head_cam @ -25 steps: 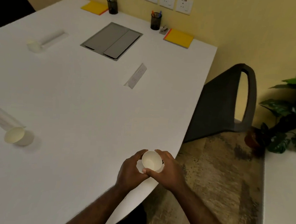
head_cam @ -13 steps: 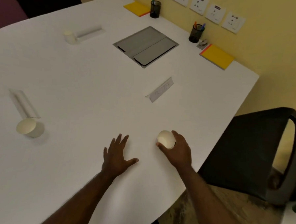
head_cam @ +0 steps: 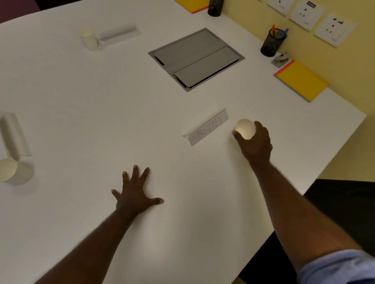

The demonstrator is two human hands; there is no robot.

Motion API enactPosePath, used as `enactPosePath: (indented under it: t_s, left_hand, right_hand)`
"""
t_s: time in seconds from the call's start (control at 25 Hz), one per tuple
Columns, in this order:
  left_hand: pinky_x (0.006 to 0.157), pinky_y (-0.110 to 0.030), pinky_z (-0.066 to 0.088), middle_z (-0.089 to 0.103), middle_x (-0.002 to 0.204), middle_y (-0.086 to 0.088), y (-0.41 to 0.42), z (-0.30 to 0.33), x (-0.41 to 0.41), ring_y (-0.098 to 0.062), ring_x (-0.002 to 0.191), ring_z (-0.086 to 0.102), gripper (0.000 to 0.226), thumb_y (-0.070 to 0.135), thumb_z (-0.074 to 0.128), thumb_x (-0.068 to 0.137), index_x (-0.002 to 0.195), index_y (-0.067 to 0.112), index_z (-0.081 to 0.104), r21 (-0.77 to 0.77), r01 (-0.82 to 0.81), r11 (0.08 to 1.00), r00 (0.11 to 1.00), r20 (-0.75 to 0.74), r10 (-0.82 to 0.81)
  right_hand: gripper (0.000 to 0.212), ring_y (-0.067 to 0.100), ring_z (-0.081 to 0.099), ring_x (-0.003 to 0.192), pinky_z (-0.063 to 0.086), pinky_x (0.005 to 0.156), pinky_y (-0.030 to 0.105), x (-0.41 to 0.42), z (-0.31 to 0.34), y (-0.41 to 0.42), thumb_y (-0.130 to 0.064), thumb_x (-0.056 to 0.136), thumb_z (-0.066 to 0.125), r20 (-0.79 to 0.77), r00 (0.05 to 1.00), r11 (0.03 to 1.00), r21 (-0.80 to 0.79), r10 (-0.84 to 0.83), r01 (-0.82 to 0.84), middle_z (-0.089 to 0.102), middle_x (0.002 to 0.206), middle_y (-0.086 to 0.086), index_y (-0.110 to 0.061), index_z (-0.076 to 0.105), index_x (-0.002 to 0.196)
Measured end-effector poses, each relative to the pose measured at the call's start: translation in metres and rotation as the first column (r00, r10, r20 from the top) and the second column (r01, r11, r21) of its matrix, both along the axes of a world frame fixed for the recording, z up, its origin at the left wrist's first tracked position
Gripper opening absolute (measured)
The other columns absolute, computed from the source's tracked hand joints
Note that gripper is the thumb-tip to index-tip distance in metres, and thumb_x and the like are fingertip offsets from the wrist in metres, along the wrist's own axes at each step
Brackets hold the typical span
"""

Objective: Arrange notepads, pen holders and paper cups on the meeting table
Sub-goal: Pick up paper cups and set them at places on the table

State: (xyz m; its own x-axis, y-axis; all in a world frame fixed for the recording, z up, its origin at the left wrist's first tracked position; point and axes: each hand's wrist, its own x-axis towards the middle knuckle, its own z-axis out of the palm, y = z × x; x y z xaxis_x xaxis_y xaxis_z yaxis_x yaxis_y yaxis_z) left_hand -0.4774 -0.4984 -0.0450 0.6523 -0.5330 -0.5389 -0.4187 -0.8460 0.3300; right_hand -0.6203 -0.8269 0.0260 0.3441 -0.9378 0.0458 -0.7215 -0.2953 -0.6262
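My right hand [head_cam: 255,143] grips a white paper cup [head_cam: 245,128] just right of a folded name card [head_cam: 208,127] on the white meeting table [head_cam: 97,98]. My left hand [head_cam: 135,194] rests flat on the table with fingers spread, holding nothing. Two more paper cups stand at the left, one near [head_cam: 9,171] and one far [head_cam: 89,39], each beside a folded card. Two black mesh pen holders [head_cam: 272,43] [head_cam: 216,3] and two yellow notepads [head_cam: 301,80] [head_cam: 190,1] sit along the far edge by the wall.
A grey cable hatch [head_cam: 196,58] is set into the table's middle. A small stapler [head_cam: 280,58] lies between the near pen holder and notepad. Wall sockets [head_cam: 306,14] line the yellow wall. A dark chair [head_cam: 348,206] stands at the table's right edge.
My right hand has carried the cup forward and to the right, up beside the name card. My left hand let go of the cup earlier and now lies flat on the table.
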Motion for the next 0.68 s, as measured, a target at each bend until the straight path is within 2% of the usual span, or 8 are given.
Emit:
enactPosePath:
  t_s: [0.28, 0.68]
  left_hand:
    - [0.102, -0.078, 0.008, -0.019, 0.159, 0.013, -0.014, -0.012, 0.001, -0.027, 0.147, -0.019, 0.13, 0.08, 0.072, 0.044, 0.147, 0.05, -0.001, 0.05, -0.046, 0.998, 0.999, -0.016, 0.047]
    - [0.103, -0.078, 0.005, -0.022, 0.157, 0.015, -0.014, -0.018, 0.004, -0.024, 0.146, -0.022, 0.13, 0.084, 0.069, 0.043, 0.146, 0.051, -0.003, 0.026, -0.074, 0.997, 0.997, -0.009, 0.075]
  right_hand:
    - [0.082, 0.033, 0.05, 0.122, 0.039, 0.1, 0.051, 0.047, -0.022, -0.086, -0.056, 0.078, 0.068, -0.049, 0.998, 0.999, -0.016, 0.041, -0.042, 0.05, 0.133, 0.012, -0.012, 0.038, 0.141]
    - [0.083, 0.034, 0.043, 0.13, 0.032, 0.104, 0.053, 0.106, -0.036, -0.13, -0.055, 0.082, 0.064, -0.116, 0.99, 0.995, 0.062, 0.083, -0.076, 0.044, 0.141, 0.012, -0.011, 0.032, 0.145]
